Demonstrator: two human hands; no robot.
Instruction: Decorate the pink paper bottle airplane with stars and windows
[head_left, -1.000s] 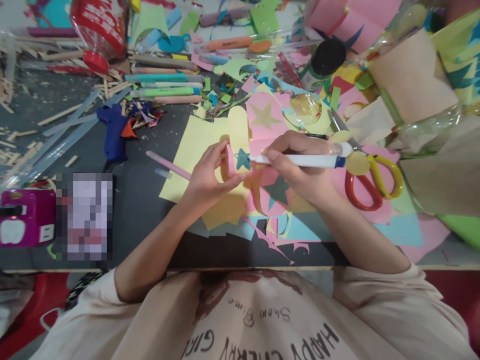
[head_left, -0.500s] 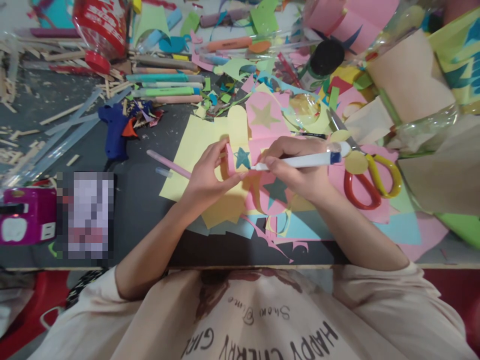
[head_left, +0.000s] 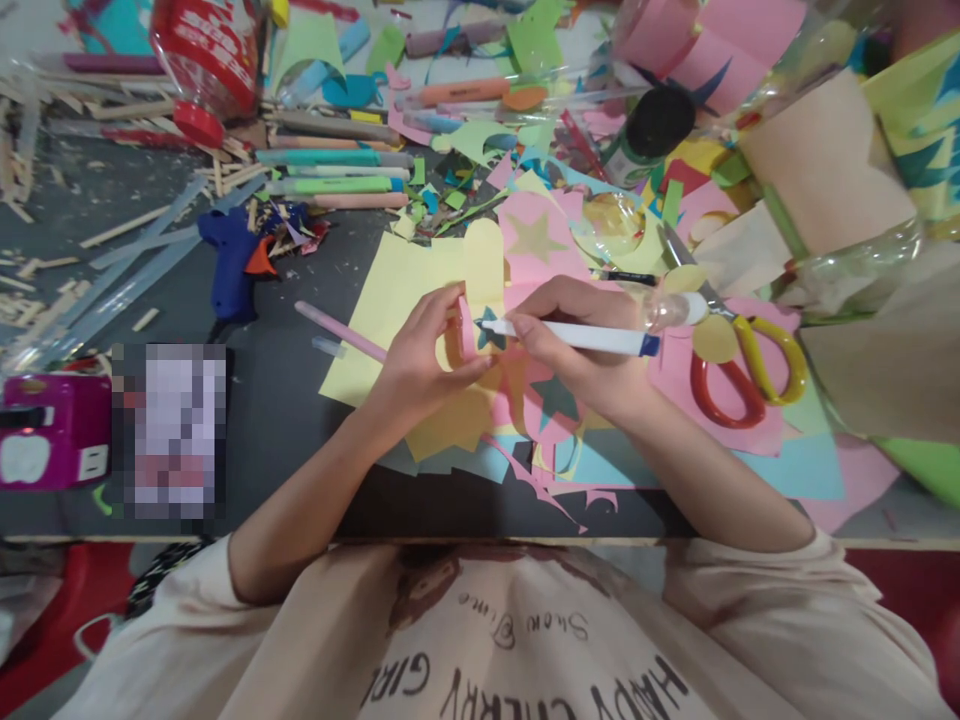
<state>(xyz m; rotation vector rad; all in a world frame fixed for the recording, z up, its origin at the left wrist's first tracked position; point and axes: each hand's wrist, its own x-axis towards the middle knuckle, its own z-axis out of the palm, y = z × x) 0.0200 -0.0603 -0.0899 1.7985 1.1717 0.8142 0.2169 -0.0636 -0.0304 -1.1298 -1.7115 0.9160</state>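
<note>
My right hand is closed around a white marker with a blue end, its dark tip at a blue-green star. That star is on a pink and yellow paper craft with rounded flaps. My left hand grips the craft's left edge between thumb and fingers. A yellowish star is on the upper pink flap, and a darker green star on the lower one. Yellow paper sheets lie underneath.
Scissors with red and yellow handles lie right of my right hand. At the left are a blue glue gun, a purple box and a blurred-out rectangular object. Markers, paper scraps and a red-labelled jar crowd the back.
The marker tip has moved left, from the star's right side onto the star, and the marker's back end has swung lower. My left hand still holds the paper craft.
</note>
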